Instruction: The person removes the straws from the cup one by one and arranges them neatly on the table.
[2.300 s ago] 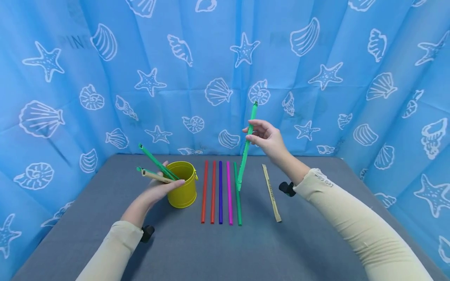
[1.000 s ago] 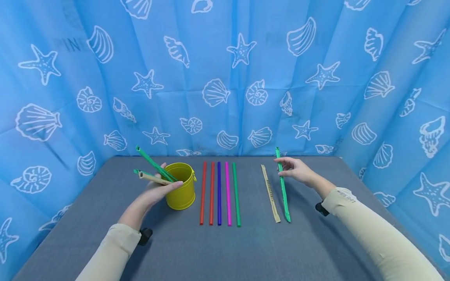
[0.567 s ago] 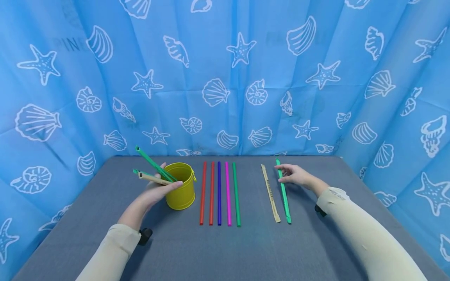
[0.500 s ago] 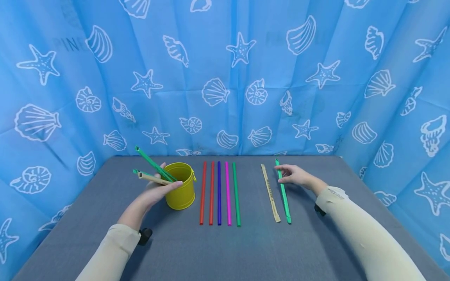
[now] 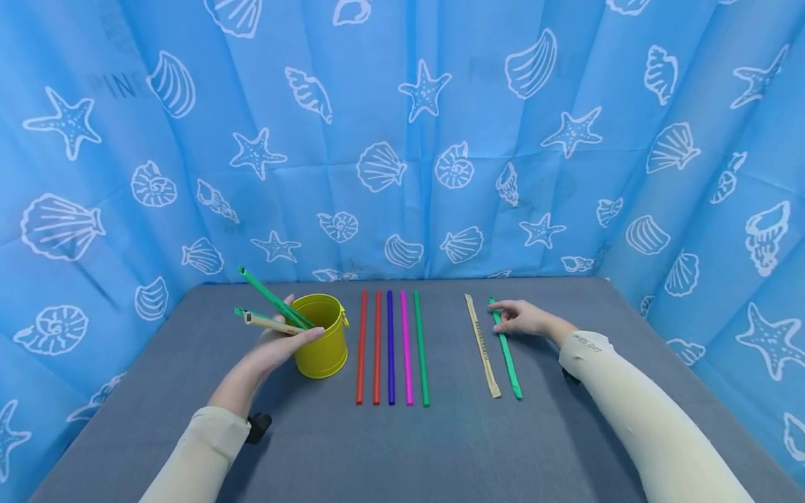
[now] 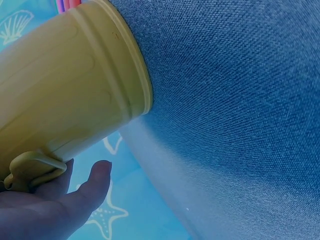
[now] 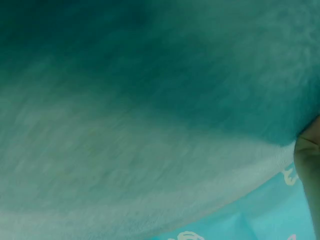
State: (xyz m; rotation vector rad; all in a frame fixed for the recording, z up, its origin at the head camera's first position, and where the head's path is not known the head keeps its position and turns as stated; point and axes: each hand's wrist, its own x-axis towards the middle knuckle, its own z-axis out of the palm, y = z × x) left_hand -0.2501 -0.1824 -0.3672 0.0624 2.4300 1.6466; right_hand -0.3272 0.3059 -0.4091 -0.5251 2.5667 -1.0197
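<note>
Head view: left hand (image 5: 277, 346) left of centre, curved round the round yellow metal bucket (image 5: 322, 353), thumb at rim. Three paper-wrapped straws slant there: two green (image 5: 267, 291), one beige (image 5: 267, 322); can't tell if gripped too. Centre, five bare straws: two red (image 5: 361, 349), one blue (image 5: 391, 349), one magenta (image 5: 406, 349), one green (image 5: 421, 349). Right of centre, right hand (image 5: 523, 317), palm down, pinches one green wrapped straw (image 5: 507, 360), lying beside one beige wrapped straw (image 5: 481, 346).

Left wrist view: bucket upper left, one handle lug (image 6: 32, 170), fingers lower left.

Right wrist view: blurred cloth; hand part, right edge.
</note>
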